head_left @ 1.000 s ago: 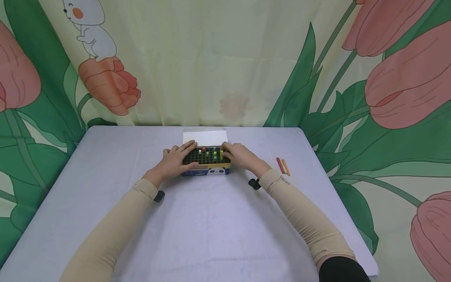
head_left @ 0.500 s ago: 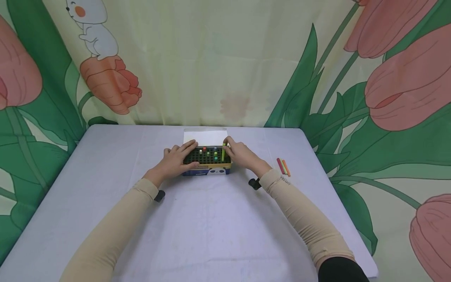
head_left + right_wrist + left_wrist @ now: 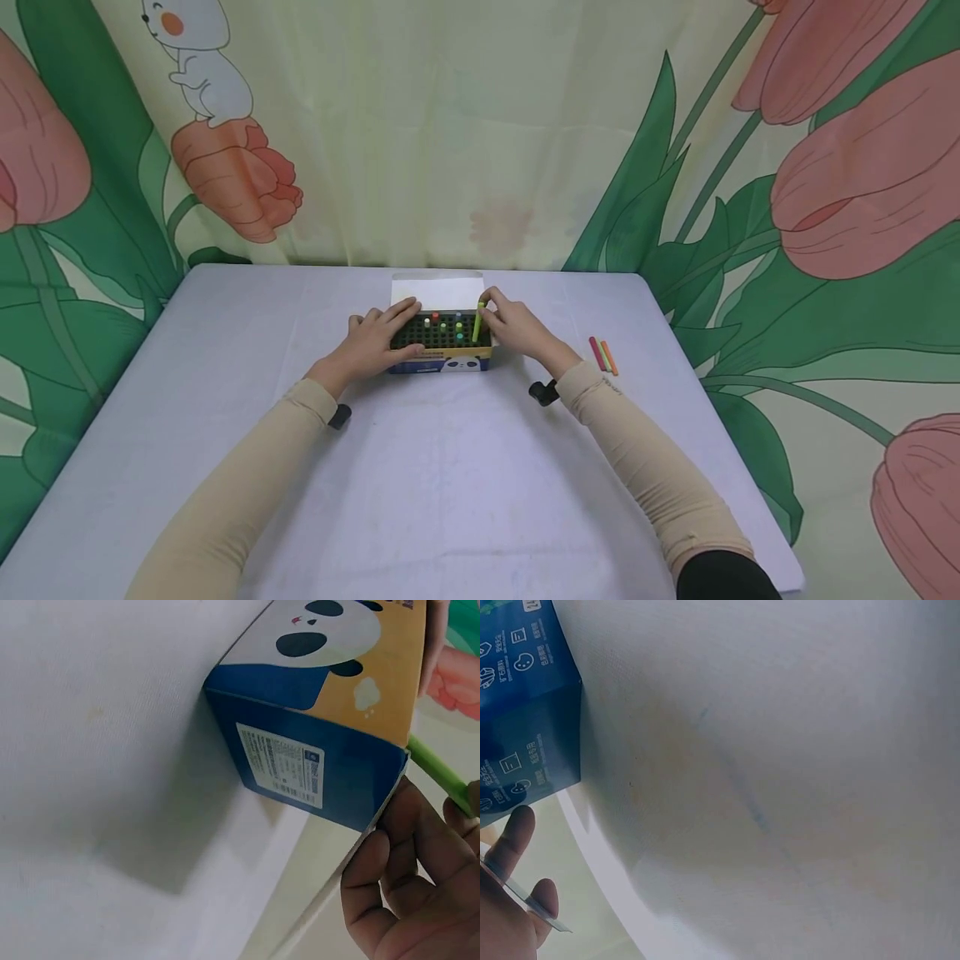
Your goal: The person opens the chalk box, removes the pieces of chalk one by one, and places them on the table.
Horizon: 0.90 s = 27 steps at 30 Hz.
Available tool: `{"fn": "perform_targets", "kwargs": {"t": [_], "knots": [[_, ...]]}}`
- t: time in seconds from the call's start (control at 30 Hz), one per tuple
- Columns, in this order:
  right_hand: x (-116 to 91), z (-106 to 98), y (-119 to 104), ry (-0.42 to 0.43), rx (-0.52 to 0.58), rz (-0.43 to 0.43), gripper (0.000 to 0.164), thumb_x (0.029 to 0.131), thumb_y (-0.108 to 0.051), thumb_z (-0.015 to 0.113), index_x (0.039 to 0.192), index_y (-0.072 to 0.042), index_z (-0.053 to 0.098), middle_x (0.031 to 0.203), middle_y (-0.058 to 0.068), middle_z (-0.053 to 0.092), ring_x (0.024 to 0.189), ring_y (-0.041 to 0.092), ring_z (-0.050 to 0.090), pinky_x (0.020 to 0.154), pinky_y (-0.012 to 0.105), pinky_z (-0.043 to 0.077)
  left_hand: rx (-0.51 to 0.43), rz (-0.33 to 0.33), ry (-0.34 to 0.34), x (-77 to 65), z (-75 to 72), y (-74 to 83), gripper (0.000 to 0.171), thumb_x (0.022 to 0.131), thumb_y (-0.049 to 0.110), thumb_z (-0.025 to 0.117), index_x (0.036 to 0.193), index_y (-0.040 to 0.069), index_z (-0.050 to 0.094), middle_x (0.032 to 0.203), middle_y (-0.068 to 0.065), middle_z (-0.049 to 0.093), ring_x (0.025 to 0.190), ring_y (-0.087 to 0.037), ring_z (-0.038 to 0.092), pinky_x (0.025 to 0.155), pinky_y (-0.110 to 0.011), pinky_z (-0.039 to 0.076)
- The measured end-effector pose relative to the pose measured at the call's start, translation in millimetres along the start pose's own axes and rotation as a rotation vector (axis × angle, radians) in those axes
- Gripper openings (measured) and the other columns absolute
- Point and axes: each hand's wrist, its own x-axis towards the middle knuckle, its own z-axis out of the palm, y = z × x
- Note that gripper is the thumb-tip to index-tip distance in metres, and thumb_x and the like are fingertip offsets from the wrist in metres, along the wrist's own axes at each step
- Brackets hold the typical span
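A blue and yellow panda box [image 3: 461, 365] stands on the table, its top open onto a black tray [image 3: 408, 335] full of holes. Several coloured stick ends show in the holes. My left hand [image 3: 366, 343] holds the box's left end, thumb at the front edge and fingers toward the back. Over the right end, my right hand [image 3: 517, 327] pinches a light-green stick [image 3: 477, 323], shaped like chalk or a crayon. It stands slightly tilted, its lower end at the tray. In the right wrist view the stick [image 3: 439, 769] rises past the box's edge, with curled fingers [image 3: 371, 870] beside it.
A white lid flap [image 3: 437, 292] is raised behind the box. To the right of my right hand, a red stick [image 3: 596, 352], a green stick [image 3: 603, 354] and an orange stick [image 3: 611, 357] lie on the white-covered table [image 3: 450, 500]. A printed curtain [image 3: 420, 150] hangs behind.
My right hand has risen slightly, and more of the light-green stick now shows above the tray than a second ago. My left hand keeps its place on the box.
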Motion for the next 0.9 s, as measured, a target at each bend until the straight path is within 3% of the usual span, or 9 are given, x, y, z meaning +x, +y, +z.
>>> {"fn": "perform_targets", "kwargs": {"t": [0.17, 0.37, 0.53, 0.7, 0.9], "knots": [[-3.6, -3.1, -0.1, 0.071, 0.083, -0.027, 0.024, 0.111, -0.031, 0.05, 0.128, -0.014, 0.054, 0.119, 0.015, 0.074, 0.1, 0.029, 0.071, 0.083, 0.046, 0.055, 0.007, 0.002, 0.004, 0.6, -0.6, 0.0, 0.086, 0.099, 0.069, 0.051, 0.168, 0.028, 0.018, 0.174, 0.004, 0.018, 0.125, -0.035, 0.048, 0.1, -0.063, 0.029], [-8.0, -9.3, 0.4, 0.107, 0.29, -0.009, 0.025, 0.111, -0.031, 0.052, 0.129, -0.013, 0.055, 0.116, 0.015, 0.075, 0.1, 0.03, 0.074, 0.086, 0.046, 0.059, 0.002, -0.005, -0.008, 0.3, -1.0, 0.9, 0.086, 0.1, 0.069, 0.051, 0.168, 0.028, 0.018, 0.174, 0.003, 0.018, 0.126, -0.036, 0.048, 0.1, -0.063, 0.029], [-10.8, -14.1, 2.9, 0.149, 0.351, 0.0, 0.028, 0.109, -0.032, 0.055, 0.131, -0.014, 0.057, 0.114, 0.013, 0.075, 0.105, 0.03, 0.074, 0.092, 0.047, 0.057, -0.001, -0.008, -0.014, -0.5, -0.8, 1.3, 0.085, 0.1, 0.068, 0.051, 0.168, 0.028, 0.018, 0.174, 0.003, 0.017, 0.126, -0.036, 0.048, 0.101, -0.064, 0.029], [-12.9, -18.1, 7.4, 0.195, 0.377, 0.003, 0.029, 0.107, -0.031, 0.059, 0.13, -0.013, 0.061, 0.118, 0.012, 0.071, 0.109, 0.031, 0.073, 0.092, 0.046, 0.058, 0.0, -0.004, -0.01, -0.3, -0.8, 1.1, 0.085, 0.1, 0.068, 0.051, 0.168, 0.029, 0.018, 0.174, 0.004, 0.016, 0.126, -0.036, 0.048, 0.101, -0.064, 0.029], [-17.0, -23.0, 17.1, 0.202, 0.503, 0.022, 0.03, 0.104, -0.027, 0.066, 0.129, -0.011, 0.066, 0.125, 0.013, 0.063, 0.114, 0.033, 0.07, 0.079, 0.043, 0.062, -0.002, -0.006, -0.012, -0.2, -0.7, 1.7, 0.085, 0.1, 0.069, 0.051, 0.168, 0.029, 0.018, 0.174, 0.004, 0.016, 0.127, -0.036, 0.047, 0.101, -0.064, 0.028]]}}
